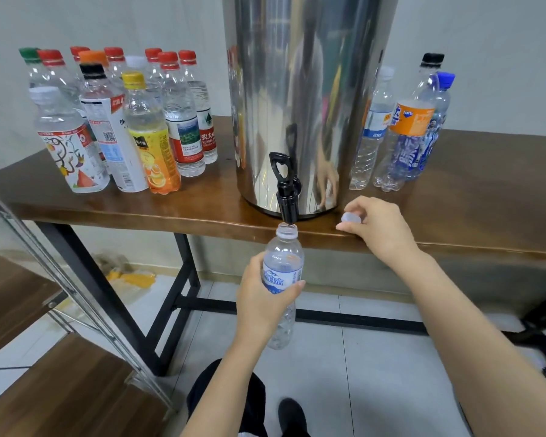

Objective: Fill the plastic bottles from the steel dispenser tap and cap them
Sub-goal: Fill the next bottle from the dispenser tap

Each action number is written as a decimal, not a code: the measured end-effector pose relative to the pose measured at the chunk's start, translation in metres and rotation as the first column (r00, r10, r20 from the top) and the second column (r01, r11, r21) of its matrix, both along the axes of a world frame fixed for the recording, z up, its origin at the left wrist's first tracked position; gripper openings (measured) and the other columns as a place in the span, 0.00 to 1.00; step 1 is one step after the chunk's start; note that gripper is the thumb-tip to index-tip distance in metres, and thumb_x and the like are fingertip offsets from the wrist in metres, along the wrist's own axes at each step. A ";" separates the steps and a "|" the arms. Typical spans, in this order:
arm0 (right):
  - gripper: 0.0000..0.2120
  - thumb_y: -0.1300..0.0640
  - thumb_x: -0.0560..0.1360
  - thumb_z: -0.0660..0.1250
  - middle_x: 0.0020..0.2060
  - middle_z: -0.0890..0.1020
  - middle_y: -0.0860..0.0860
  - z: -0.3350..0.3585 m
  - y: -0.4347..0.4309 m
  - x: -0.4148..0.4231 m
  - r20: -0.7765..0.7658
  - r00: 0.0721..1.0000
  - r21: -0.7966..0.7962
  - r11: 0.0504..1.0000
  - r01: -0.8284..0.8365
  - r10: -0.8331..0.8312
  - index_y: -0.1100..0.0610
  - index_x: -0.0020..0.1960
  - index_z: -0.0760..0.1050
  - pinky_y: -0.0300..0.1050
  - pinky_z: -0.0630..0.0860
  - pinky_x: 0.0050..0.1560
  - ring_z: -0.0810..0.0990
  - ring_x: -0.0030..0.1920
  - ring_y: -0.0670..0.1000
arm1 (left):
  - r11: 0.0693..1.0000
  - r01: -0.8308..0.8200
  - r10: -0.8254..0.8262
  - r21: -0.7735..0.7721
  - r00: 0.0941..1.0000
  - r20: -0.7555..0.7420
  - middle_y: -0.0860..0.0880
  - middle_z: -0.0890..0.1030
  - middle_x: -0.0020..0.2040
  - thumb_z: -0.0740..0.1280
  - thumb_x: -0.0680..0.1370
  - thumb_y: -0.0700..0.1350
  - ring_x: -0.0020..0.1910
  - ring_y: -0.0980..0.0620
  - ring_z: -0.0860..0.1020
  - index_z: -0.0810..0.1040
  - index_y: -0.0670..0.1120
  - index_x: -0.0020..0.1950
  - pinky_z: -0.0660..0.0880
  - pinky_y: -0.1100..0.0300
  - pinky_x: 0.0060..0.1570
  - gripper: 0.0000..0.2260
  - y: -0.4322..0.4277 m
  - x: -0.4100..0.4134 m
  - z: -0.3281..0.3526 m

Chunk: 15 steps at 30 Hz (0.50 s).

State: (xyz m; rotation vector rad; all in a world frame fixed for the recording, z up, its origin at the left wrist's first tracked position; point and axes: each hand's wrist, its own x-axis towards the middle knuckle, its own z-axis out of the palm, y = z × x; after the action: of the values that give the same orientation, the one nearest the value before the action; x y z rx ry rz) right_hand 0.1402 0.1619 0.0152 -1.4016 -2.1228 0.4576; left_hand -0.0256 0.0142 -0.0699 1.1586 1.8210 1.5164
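My left hand (265, 298) is curled round the open bottle (283, 257). Its mouth stands just under the tap (286, 190), at 6 o'clock of it. My right hand (382, 228) pinches the cap (351, 218) at the table (470, 190) edge, at 3 o'clock of the tap. Capped bottles (145, 121) stand at 9 o'clock of the dispenser (297, 89).

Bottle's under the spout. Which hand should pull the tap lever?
Right, probably. The left hand grips the open bottle under the spout, so it is tied up. The right hand only pinches the cap at the table edge, near the tap lever.
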 end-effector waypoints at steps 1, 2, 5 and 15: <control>0.13 0.49 0.72 0.75 0.49 0.80 0.49 -0.003 0.001 0.001 0.030 0.999 0.017 0.999 0.028 -0.028 0.51 0.54 0.78 0.51 0.73 0.49 0.75 0.52 0.53 | 1.000 -0.011 0.011 0.012 1.000 -0.015 0.58 0.79 0.55 0.80 0.68 0.47 0.54 0.59 0.78 0.72 0.54 0.62 0.73 0.71 0.46 0.27 0.002 0.000 0.000; 0.13 0.47 0.73 0.74 0.50 0.80 0.48 -0.005 0.002 0.001 0.053 0.997 0.036 0.998 0.049 -0.051 0.50 0.55 0.78 0.50 0.72 0.47 0.74 0.54 0.53 | 1.000 -0.021 0.022 0.022 0.999 -0.024 0.58 0.79 0.56 0.80 0.68 0.47 0.54 0.59 0.78 0.72 0.54 0.63 0.73 0.71 0.47 0.27 0.003 -0.001 0.000; 0.15 0.45 0.74 0.73 0.51 0.80 0.47 -0.008 0.002 0.000 0.067 0.994 0.066 0.994 0.086 -0.091 0.49 0.57 0.77 0.48 0.69 0.44 0.72 0.54 0.52 | 0.997 -0.057 0.061 0.049 0.995 -0.073 0.58 0.78 0.58 0.80 0.68 0.48 0.56 0.58 0.77 0.72 0.53 0.65 0.74 0.70 0.50 0.29 0.006 -0.001 0.000; 0.13 0.44 0.77 0.68 0.47 0.80 0.45 0.020 -0.023 -0.007 -0.101 0.994 0.362 0.929 0.075 -0.040 0.50 0.58 0.78 0.47 0.72 0.42 0.77 0.50 0.51 | 0.991 -0.049 0.063 0.122 0.991 -0.114 0.60 0.70 0.69 0.80 0.68 0.43 0.63 0.70 0.69 0.62 0.57 0.76 0.67 0.77 0.57 0.41 0.009 0.002 0.002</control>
State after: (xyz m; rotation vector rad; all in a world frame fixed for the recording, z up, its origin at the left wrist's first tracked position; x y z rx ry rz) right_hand 0.1329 0.1387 0.0357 -1.1992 -1.9621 0.0912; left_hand -0.0239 0.0230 -0.0683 1.2881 1.8754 1.6394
